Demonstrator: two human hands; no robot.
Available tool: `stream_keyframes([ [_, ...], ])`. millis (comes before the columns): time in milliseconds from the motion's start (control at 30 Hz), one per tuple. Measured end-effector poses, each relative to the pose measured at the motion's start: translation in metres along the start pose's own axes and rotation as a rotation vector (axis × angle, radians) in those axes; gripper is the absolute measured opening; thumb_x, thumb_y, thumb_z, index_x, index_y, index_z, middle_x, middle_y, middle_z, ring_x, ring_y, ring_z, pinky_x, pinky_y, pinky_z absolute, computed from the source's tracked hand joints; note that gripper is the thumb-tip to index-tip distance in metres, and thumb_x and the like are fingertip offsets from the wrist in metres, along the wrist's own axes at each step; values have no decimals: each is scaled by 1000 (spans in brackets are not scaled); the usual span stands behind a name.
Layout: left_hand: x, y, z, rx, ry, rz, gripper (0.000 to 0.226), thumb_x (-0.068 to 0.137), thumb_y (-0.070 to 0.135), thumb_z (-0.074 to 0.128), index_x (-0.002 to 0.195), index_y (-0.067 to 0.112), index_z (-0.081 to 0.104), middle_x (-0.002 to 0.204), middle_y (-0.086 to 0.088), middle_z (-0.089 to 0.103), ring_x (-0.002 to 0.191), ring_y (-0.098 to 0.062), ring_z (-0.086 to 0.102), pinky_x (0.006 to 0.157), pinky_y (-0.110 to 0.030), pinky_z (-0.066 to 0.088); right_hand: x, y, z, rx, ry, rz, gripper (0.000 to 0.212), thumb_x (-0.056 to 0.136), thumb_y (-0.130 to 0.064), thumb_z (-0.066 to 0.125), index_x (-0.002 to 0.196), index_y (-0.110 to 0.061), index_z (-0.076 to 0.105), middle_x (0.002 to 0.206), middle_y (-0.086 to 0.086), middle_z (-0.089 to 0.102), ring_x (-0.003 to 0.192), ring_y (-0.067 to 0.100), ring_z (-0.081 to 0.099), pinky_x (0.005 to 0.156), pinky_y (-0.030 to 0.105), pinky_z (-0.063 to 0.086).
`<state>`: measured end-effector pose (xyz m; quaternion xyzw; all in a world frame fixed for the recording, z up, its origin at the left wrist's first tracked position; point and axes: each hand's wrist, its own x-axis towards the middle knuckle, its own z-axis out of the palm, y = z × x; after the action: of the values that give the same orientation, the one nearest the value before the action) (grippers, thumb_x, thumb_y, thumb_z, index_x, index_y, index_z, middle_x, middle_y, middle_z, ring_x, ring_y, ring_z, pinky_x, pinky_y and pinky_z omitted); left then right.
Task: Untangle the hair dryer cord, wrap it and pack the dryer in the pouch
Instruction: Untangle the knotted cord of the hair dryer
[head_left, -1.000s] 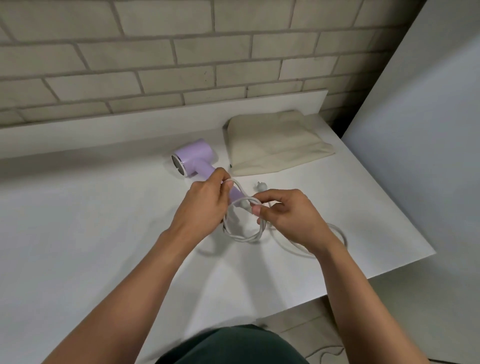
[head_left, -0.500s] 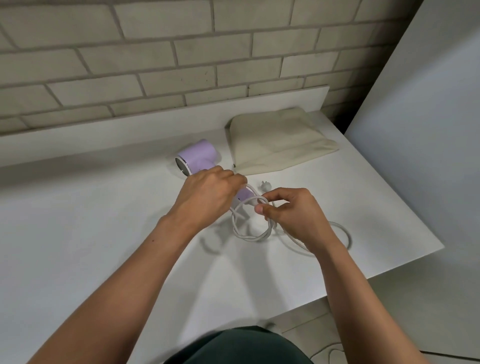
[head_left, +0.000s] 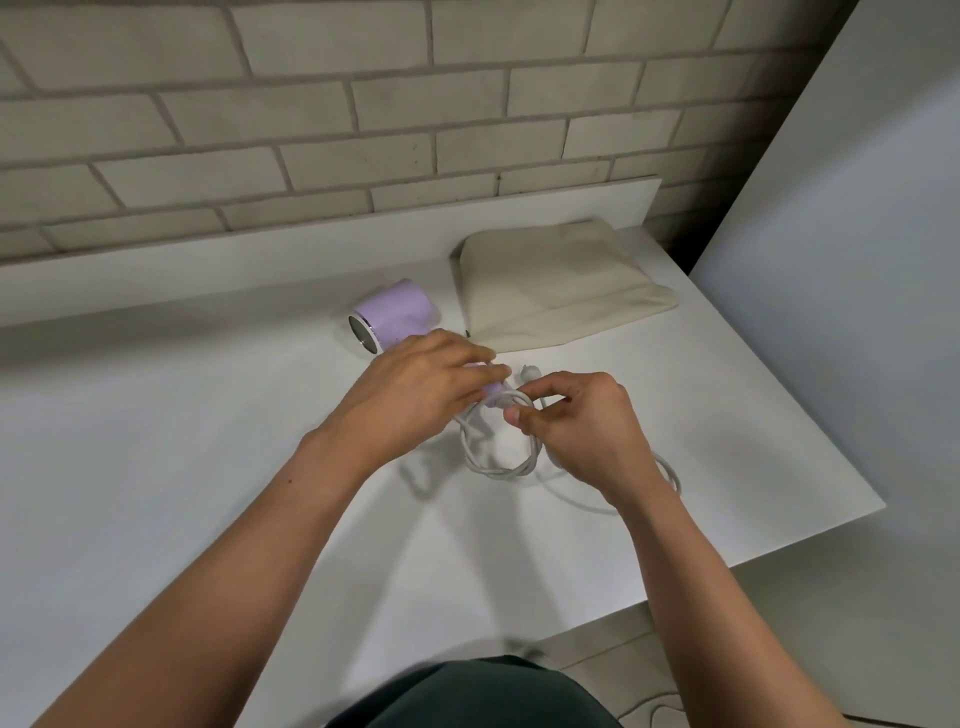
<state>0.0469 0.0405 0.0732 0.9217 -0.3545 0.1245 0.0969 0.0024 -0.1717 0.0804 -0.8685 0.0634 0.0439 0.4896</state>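
Just in front of the dryer (head_left: 395, 313), the right hand (head_left: 582, 428) pinches the looped cord (head_left: 493, 465) while the left hand (head_left: 415, 387) rests on it, grip unclear; a hard tug could cinch the tangle or drag the dryer.

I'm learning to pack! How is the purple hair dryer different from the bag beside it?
The hair dryer is lilac with a shiny end; the pouch is cream cloth. The dryer is rounded; the pouch lies flat, rumpled. The left hand lies over the dryer's handle; no hand touches the pouch. Both lie on the white table.
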Motion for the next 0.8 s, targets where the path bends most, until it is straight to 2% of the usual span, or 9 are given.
stream_keyframes([
  [67, 4, -1, 1, 8, 4, 19, 37, 102, 45, 45, 116, 28, 75, 109, 5, 74, 96, -28, 68, 79, -46, 55, 1, 0, -2, -16, 12, -12, 14, 82, -29, 85, 79, -37, 74, 66, -6, 73, 48, 6, 52, 54, 19, 41],
  [167, 13, 2, 0, 82, 22, 39, 43, 99, 46, 40, 100, 25, 78, 86, 3, 68, 78, -28, 63, 69, -44, 53, 1, 3, -2, -50, 20, -28, 17, 81, -30, 86, 77, -40, 72, 62, -4, 70, 49, 7, 51, 53, 19, 40],
  [300, 19, 3, 7, 162, 59, 28, 45, 102, 44, 37, 89, 25, 76, 73, 4, 61, 70, -26, 59, 65, -41, 50, 3, 6, -5, -68, 45, -7, 21, 80, -32, 86, 76, -45, 69, 52, -22, 59, 47, 0, 50, 51, 17, 32],
  [367, 19, 6, 8, 170, 97, -53, 27, 97, 28, 52, 80, 20, 71, 70, 2, 63, 66, -29, 60, 62, -36, 47, 4, 8, -9, -74, 56, 4, 17, 80, -33, 87, 80, -43, 73, 49, -24, 54, 46, -2, 49, 47, 13, 29],
  [467, 16, 8, -1, 122, 193, -302, 29, 94, 20, 47, 75, 14, 67, 67, -4, 66, 62, -33, 61, 57, -34, 43, 5, 11, -12, -88, 64, 19, 12, 80, -34, 86, 90, -34, 80, 66, -18, 64, 55, 4, 51, 52, 16, 34],
  [567, 11, 3, -2, 46, 172, -521, 31, 103, 28, 53, 83, 13, 71, 73, -5, 68, 66, -32, 57, 54, -32, 39, 5, 13, -10, -87, 67, 22, 14, 80, -37, 86, 92, -32, 81, 79, -10, 75, 65, 5, 61, 61, 24, 45],
  [633, 9, -1, 0, 13, 110, -568, 27, 103, 33, 54, 97, 16, 74, 84, -5, 71, 73, -32, 60, 57, -33, 41, 6, 14, -9, -92, 52, 23, 13, 80, -38, 86, 90, -32, 81, 76, -6, 77, 77, 11, 70, 69, 30, 54],
  [700, 10, -1, -2, -13, 111, -526, 26, 100, 29, 61, 122, 19, 70, 110, -5, 72, 97, -34, 64, 71, -38, 50, 6, 15, -8, -97, 33, 27, 11, 80, -37, 86, 88, -32, 80, 72, -4, 77, 80, 15, 72, 75, 34, 58],
  [800, 16, 1, -3, -44, 72, -235, 56, 89, 16, 75, 142, 23, 59, 138, -2, 63, 123, -30, 59, 99, -43, 48, 7, 13, -8, -104, 37, 19, 10, 80, -37, 86, 86, -33, 79, 70, -5, 76, 80, 14, 71, 74, 34, 57],
])
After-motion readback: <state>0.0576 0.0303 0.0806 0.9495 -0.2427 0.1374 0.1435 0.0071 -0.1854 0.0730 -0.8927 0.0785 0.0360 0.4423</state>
